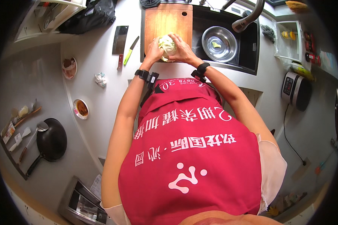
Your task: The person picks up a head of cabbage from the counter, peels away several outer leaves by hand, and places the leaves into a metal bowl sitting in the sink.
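Note:
A pale green cabbage [168,46] is held between my two hands over the near edge of a wooden cutting board [169,19]. My left hand [155,51] grips its left side, and my right hand [183,50] curls over its right side. The board lies across the left part of a black sink [248,47]. Inside the sink, right of the board, a steel bowl [226,53] holds a small piece of leaf [216,44]. To the left of the board lie a cleaver [120,40] and a small knife with a green handle [128,56].
A faucet [243,24] reaches over the sink. Crumpled paper [100,79], a bowl with brown sauce [77,109] and another bowl with reddish contents [69,74] stand on the left counter. A black plastic bag [93,17] is at the back left; a countertop appliance [291,87] stands right.

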`<state>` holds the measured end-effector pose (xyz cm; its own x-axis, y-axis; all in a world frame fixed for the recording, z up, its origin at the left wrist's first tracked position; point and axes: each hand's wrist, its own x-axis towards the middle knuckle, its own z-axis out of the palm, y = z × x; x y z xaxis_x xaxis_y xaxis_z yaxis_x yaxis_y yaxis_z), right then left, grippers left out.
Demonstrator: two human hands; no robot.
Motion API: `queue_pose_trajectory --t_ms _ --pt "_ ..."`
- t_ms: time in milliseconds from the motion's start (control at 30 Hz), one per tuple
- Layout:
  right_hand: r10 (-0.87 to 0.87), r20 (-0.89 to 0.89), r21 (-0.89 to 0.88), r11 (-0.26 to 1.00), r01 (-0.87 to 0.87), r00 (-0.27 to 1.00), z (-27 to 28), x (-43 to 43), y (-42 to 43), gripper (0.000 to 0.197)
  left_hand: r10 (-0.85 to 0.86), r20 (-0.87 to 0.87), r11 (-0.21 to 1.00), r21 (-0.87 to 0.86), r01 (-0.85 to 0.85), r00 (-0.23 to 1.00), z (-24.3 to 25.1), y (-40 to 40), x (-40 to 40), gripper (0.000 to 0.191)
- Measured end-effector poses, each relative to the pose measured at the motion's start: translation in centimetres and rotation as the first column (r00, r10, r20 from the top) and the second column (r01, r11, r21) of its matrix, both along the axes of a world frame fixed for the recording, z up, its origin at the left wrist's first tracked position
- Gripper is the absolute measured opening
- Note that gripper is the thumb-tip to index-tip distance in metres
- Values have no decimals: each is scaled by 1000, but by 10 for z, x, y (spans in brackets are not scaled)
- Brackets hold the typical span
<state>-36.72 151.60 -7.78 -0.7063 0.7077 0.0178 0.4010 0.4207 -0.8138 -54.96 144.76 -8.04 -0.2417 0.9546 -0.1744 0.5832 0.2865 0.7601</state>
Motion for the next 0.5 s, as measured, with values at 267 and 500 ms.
queue_pose_trajectory --t_ms 267,500 --pt "36 -36 -17 999 -37 999 0 6 3 108 3 -4 1000 8 -3 1000 2 0 -6 44" --pt "30 -68 -19 999 -31 997 -9 11 8 105 152 31 984 91 -154 988 -7 -1 0 34"
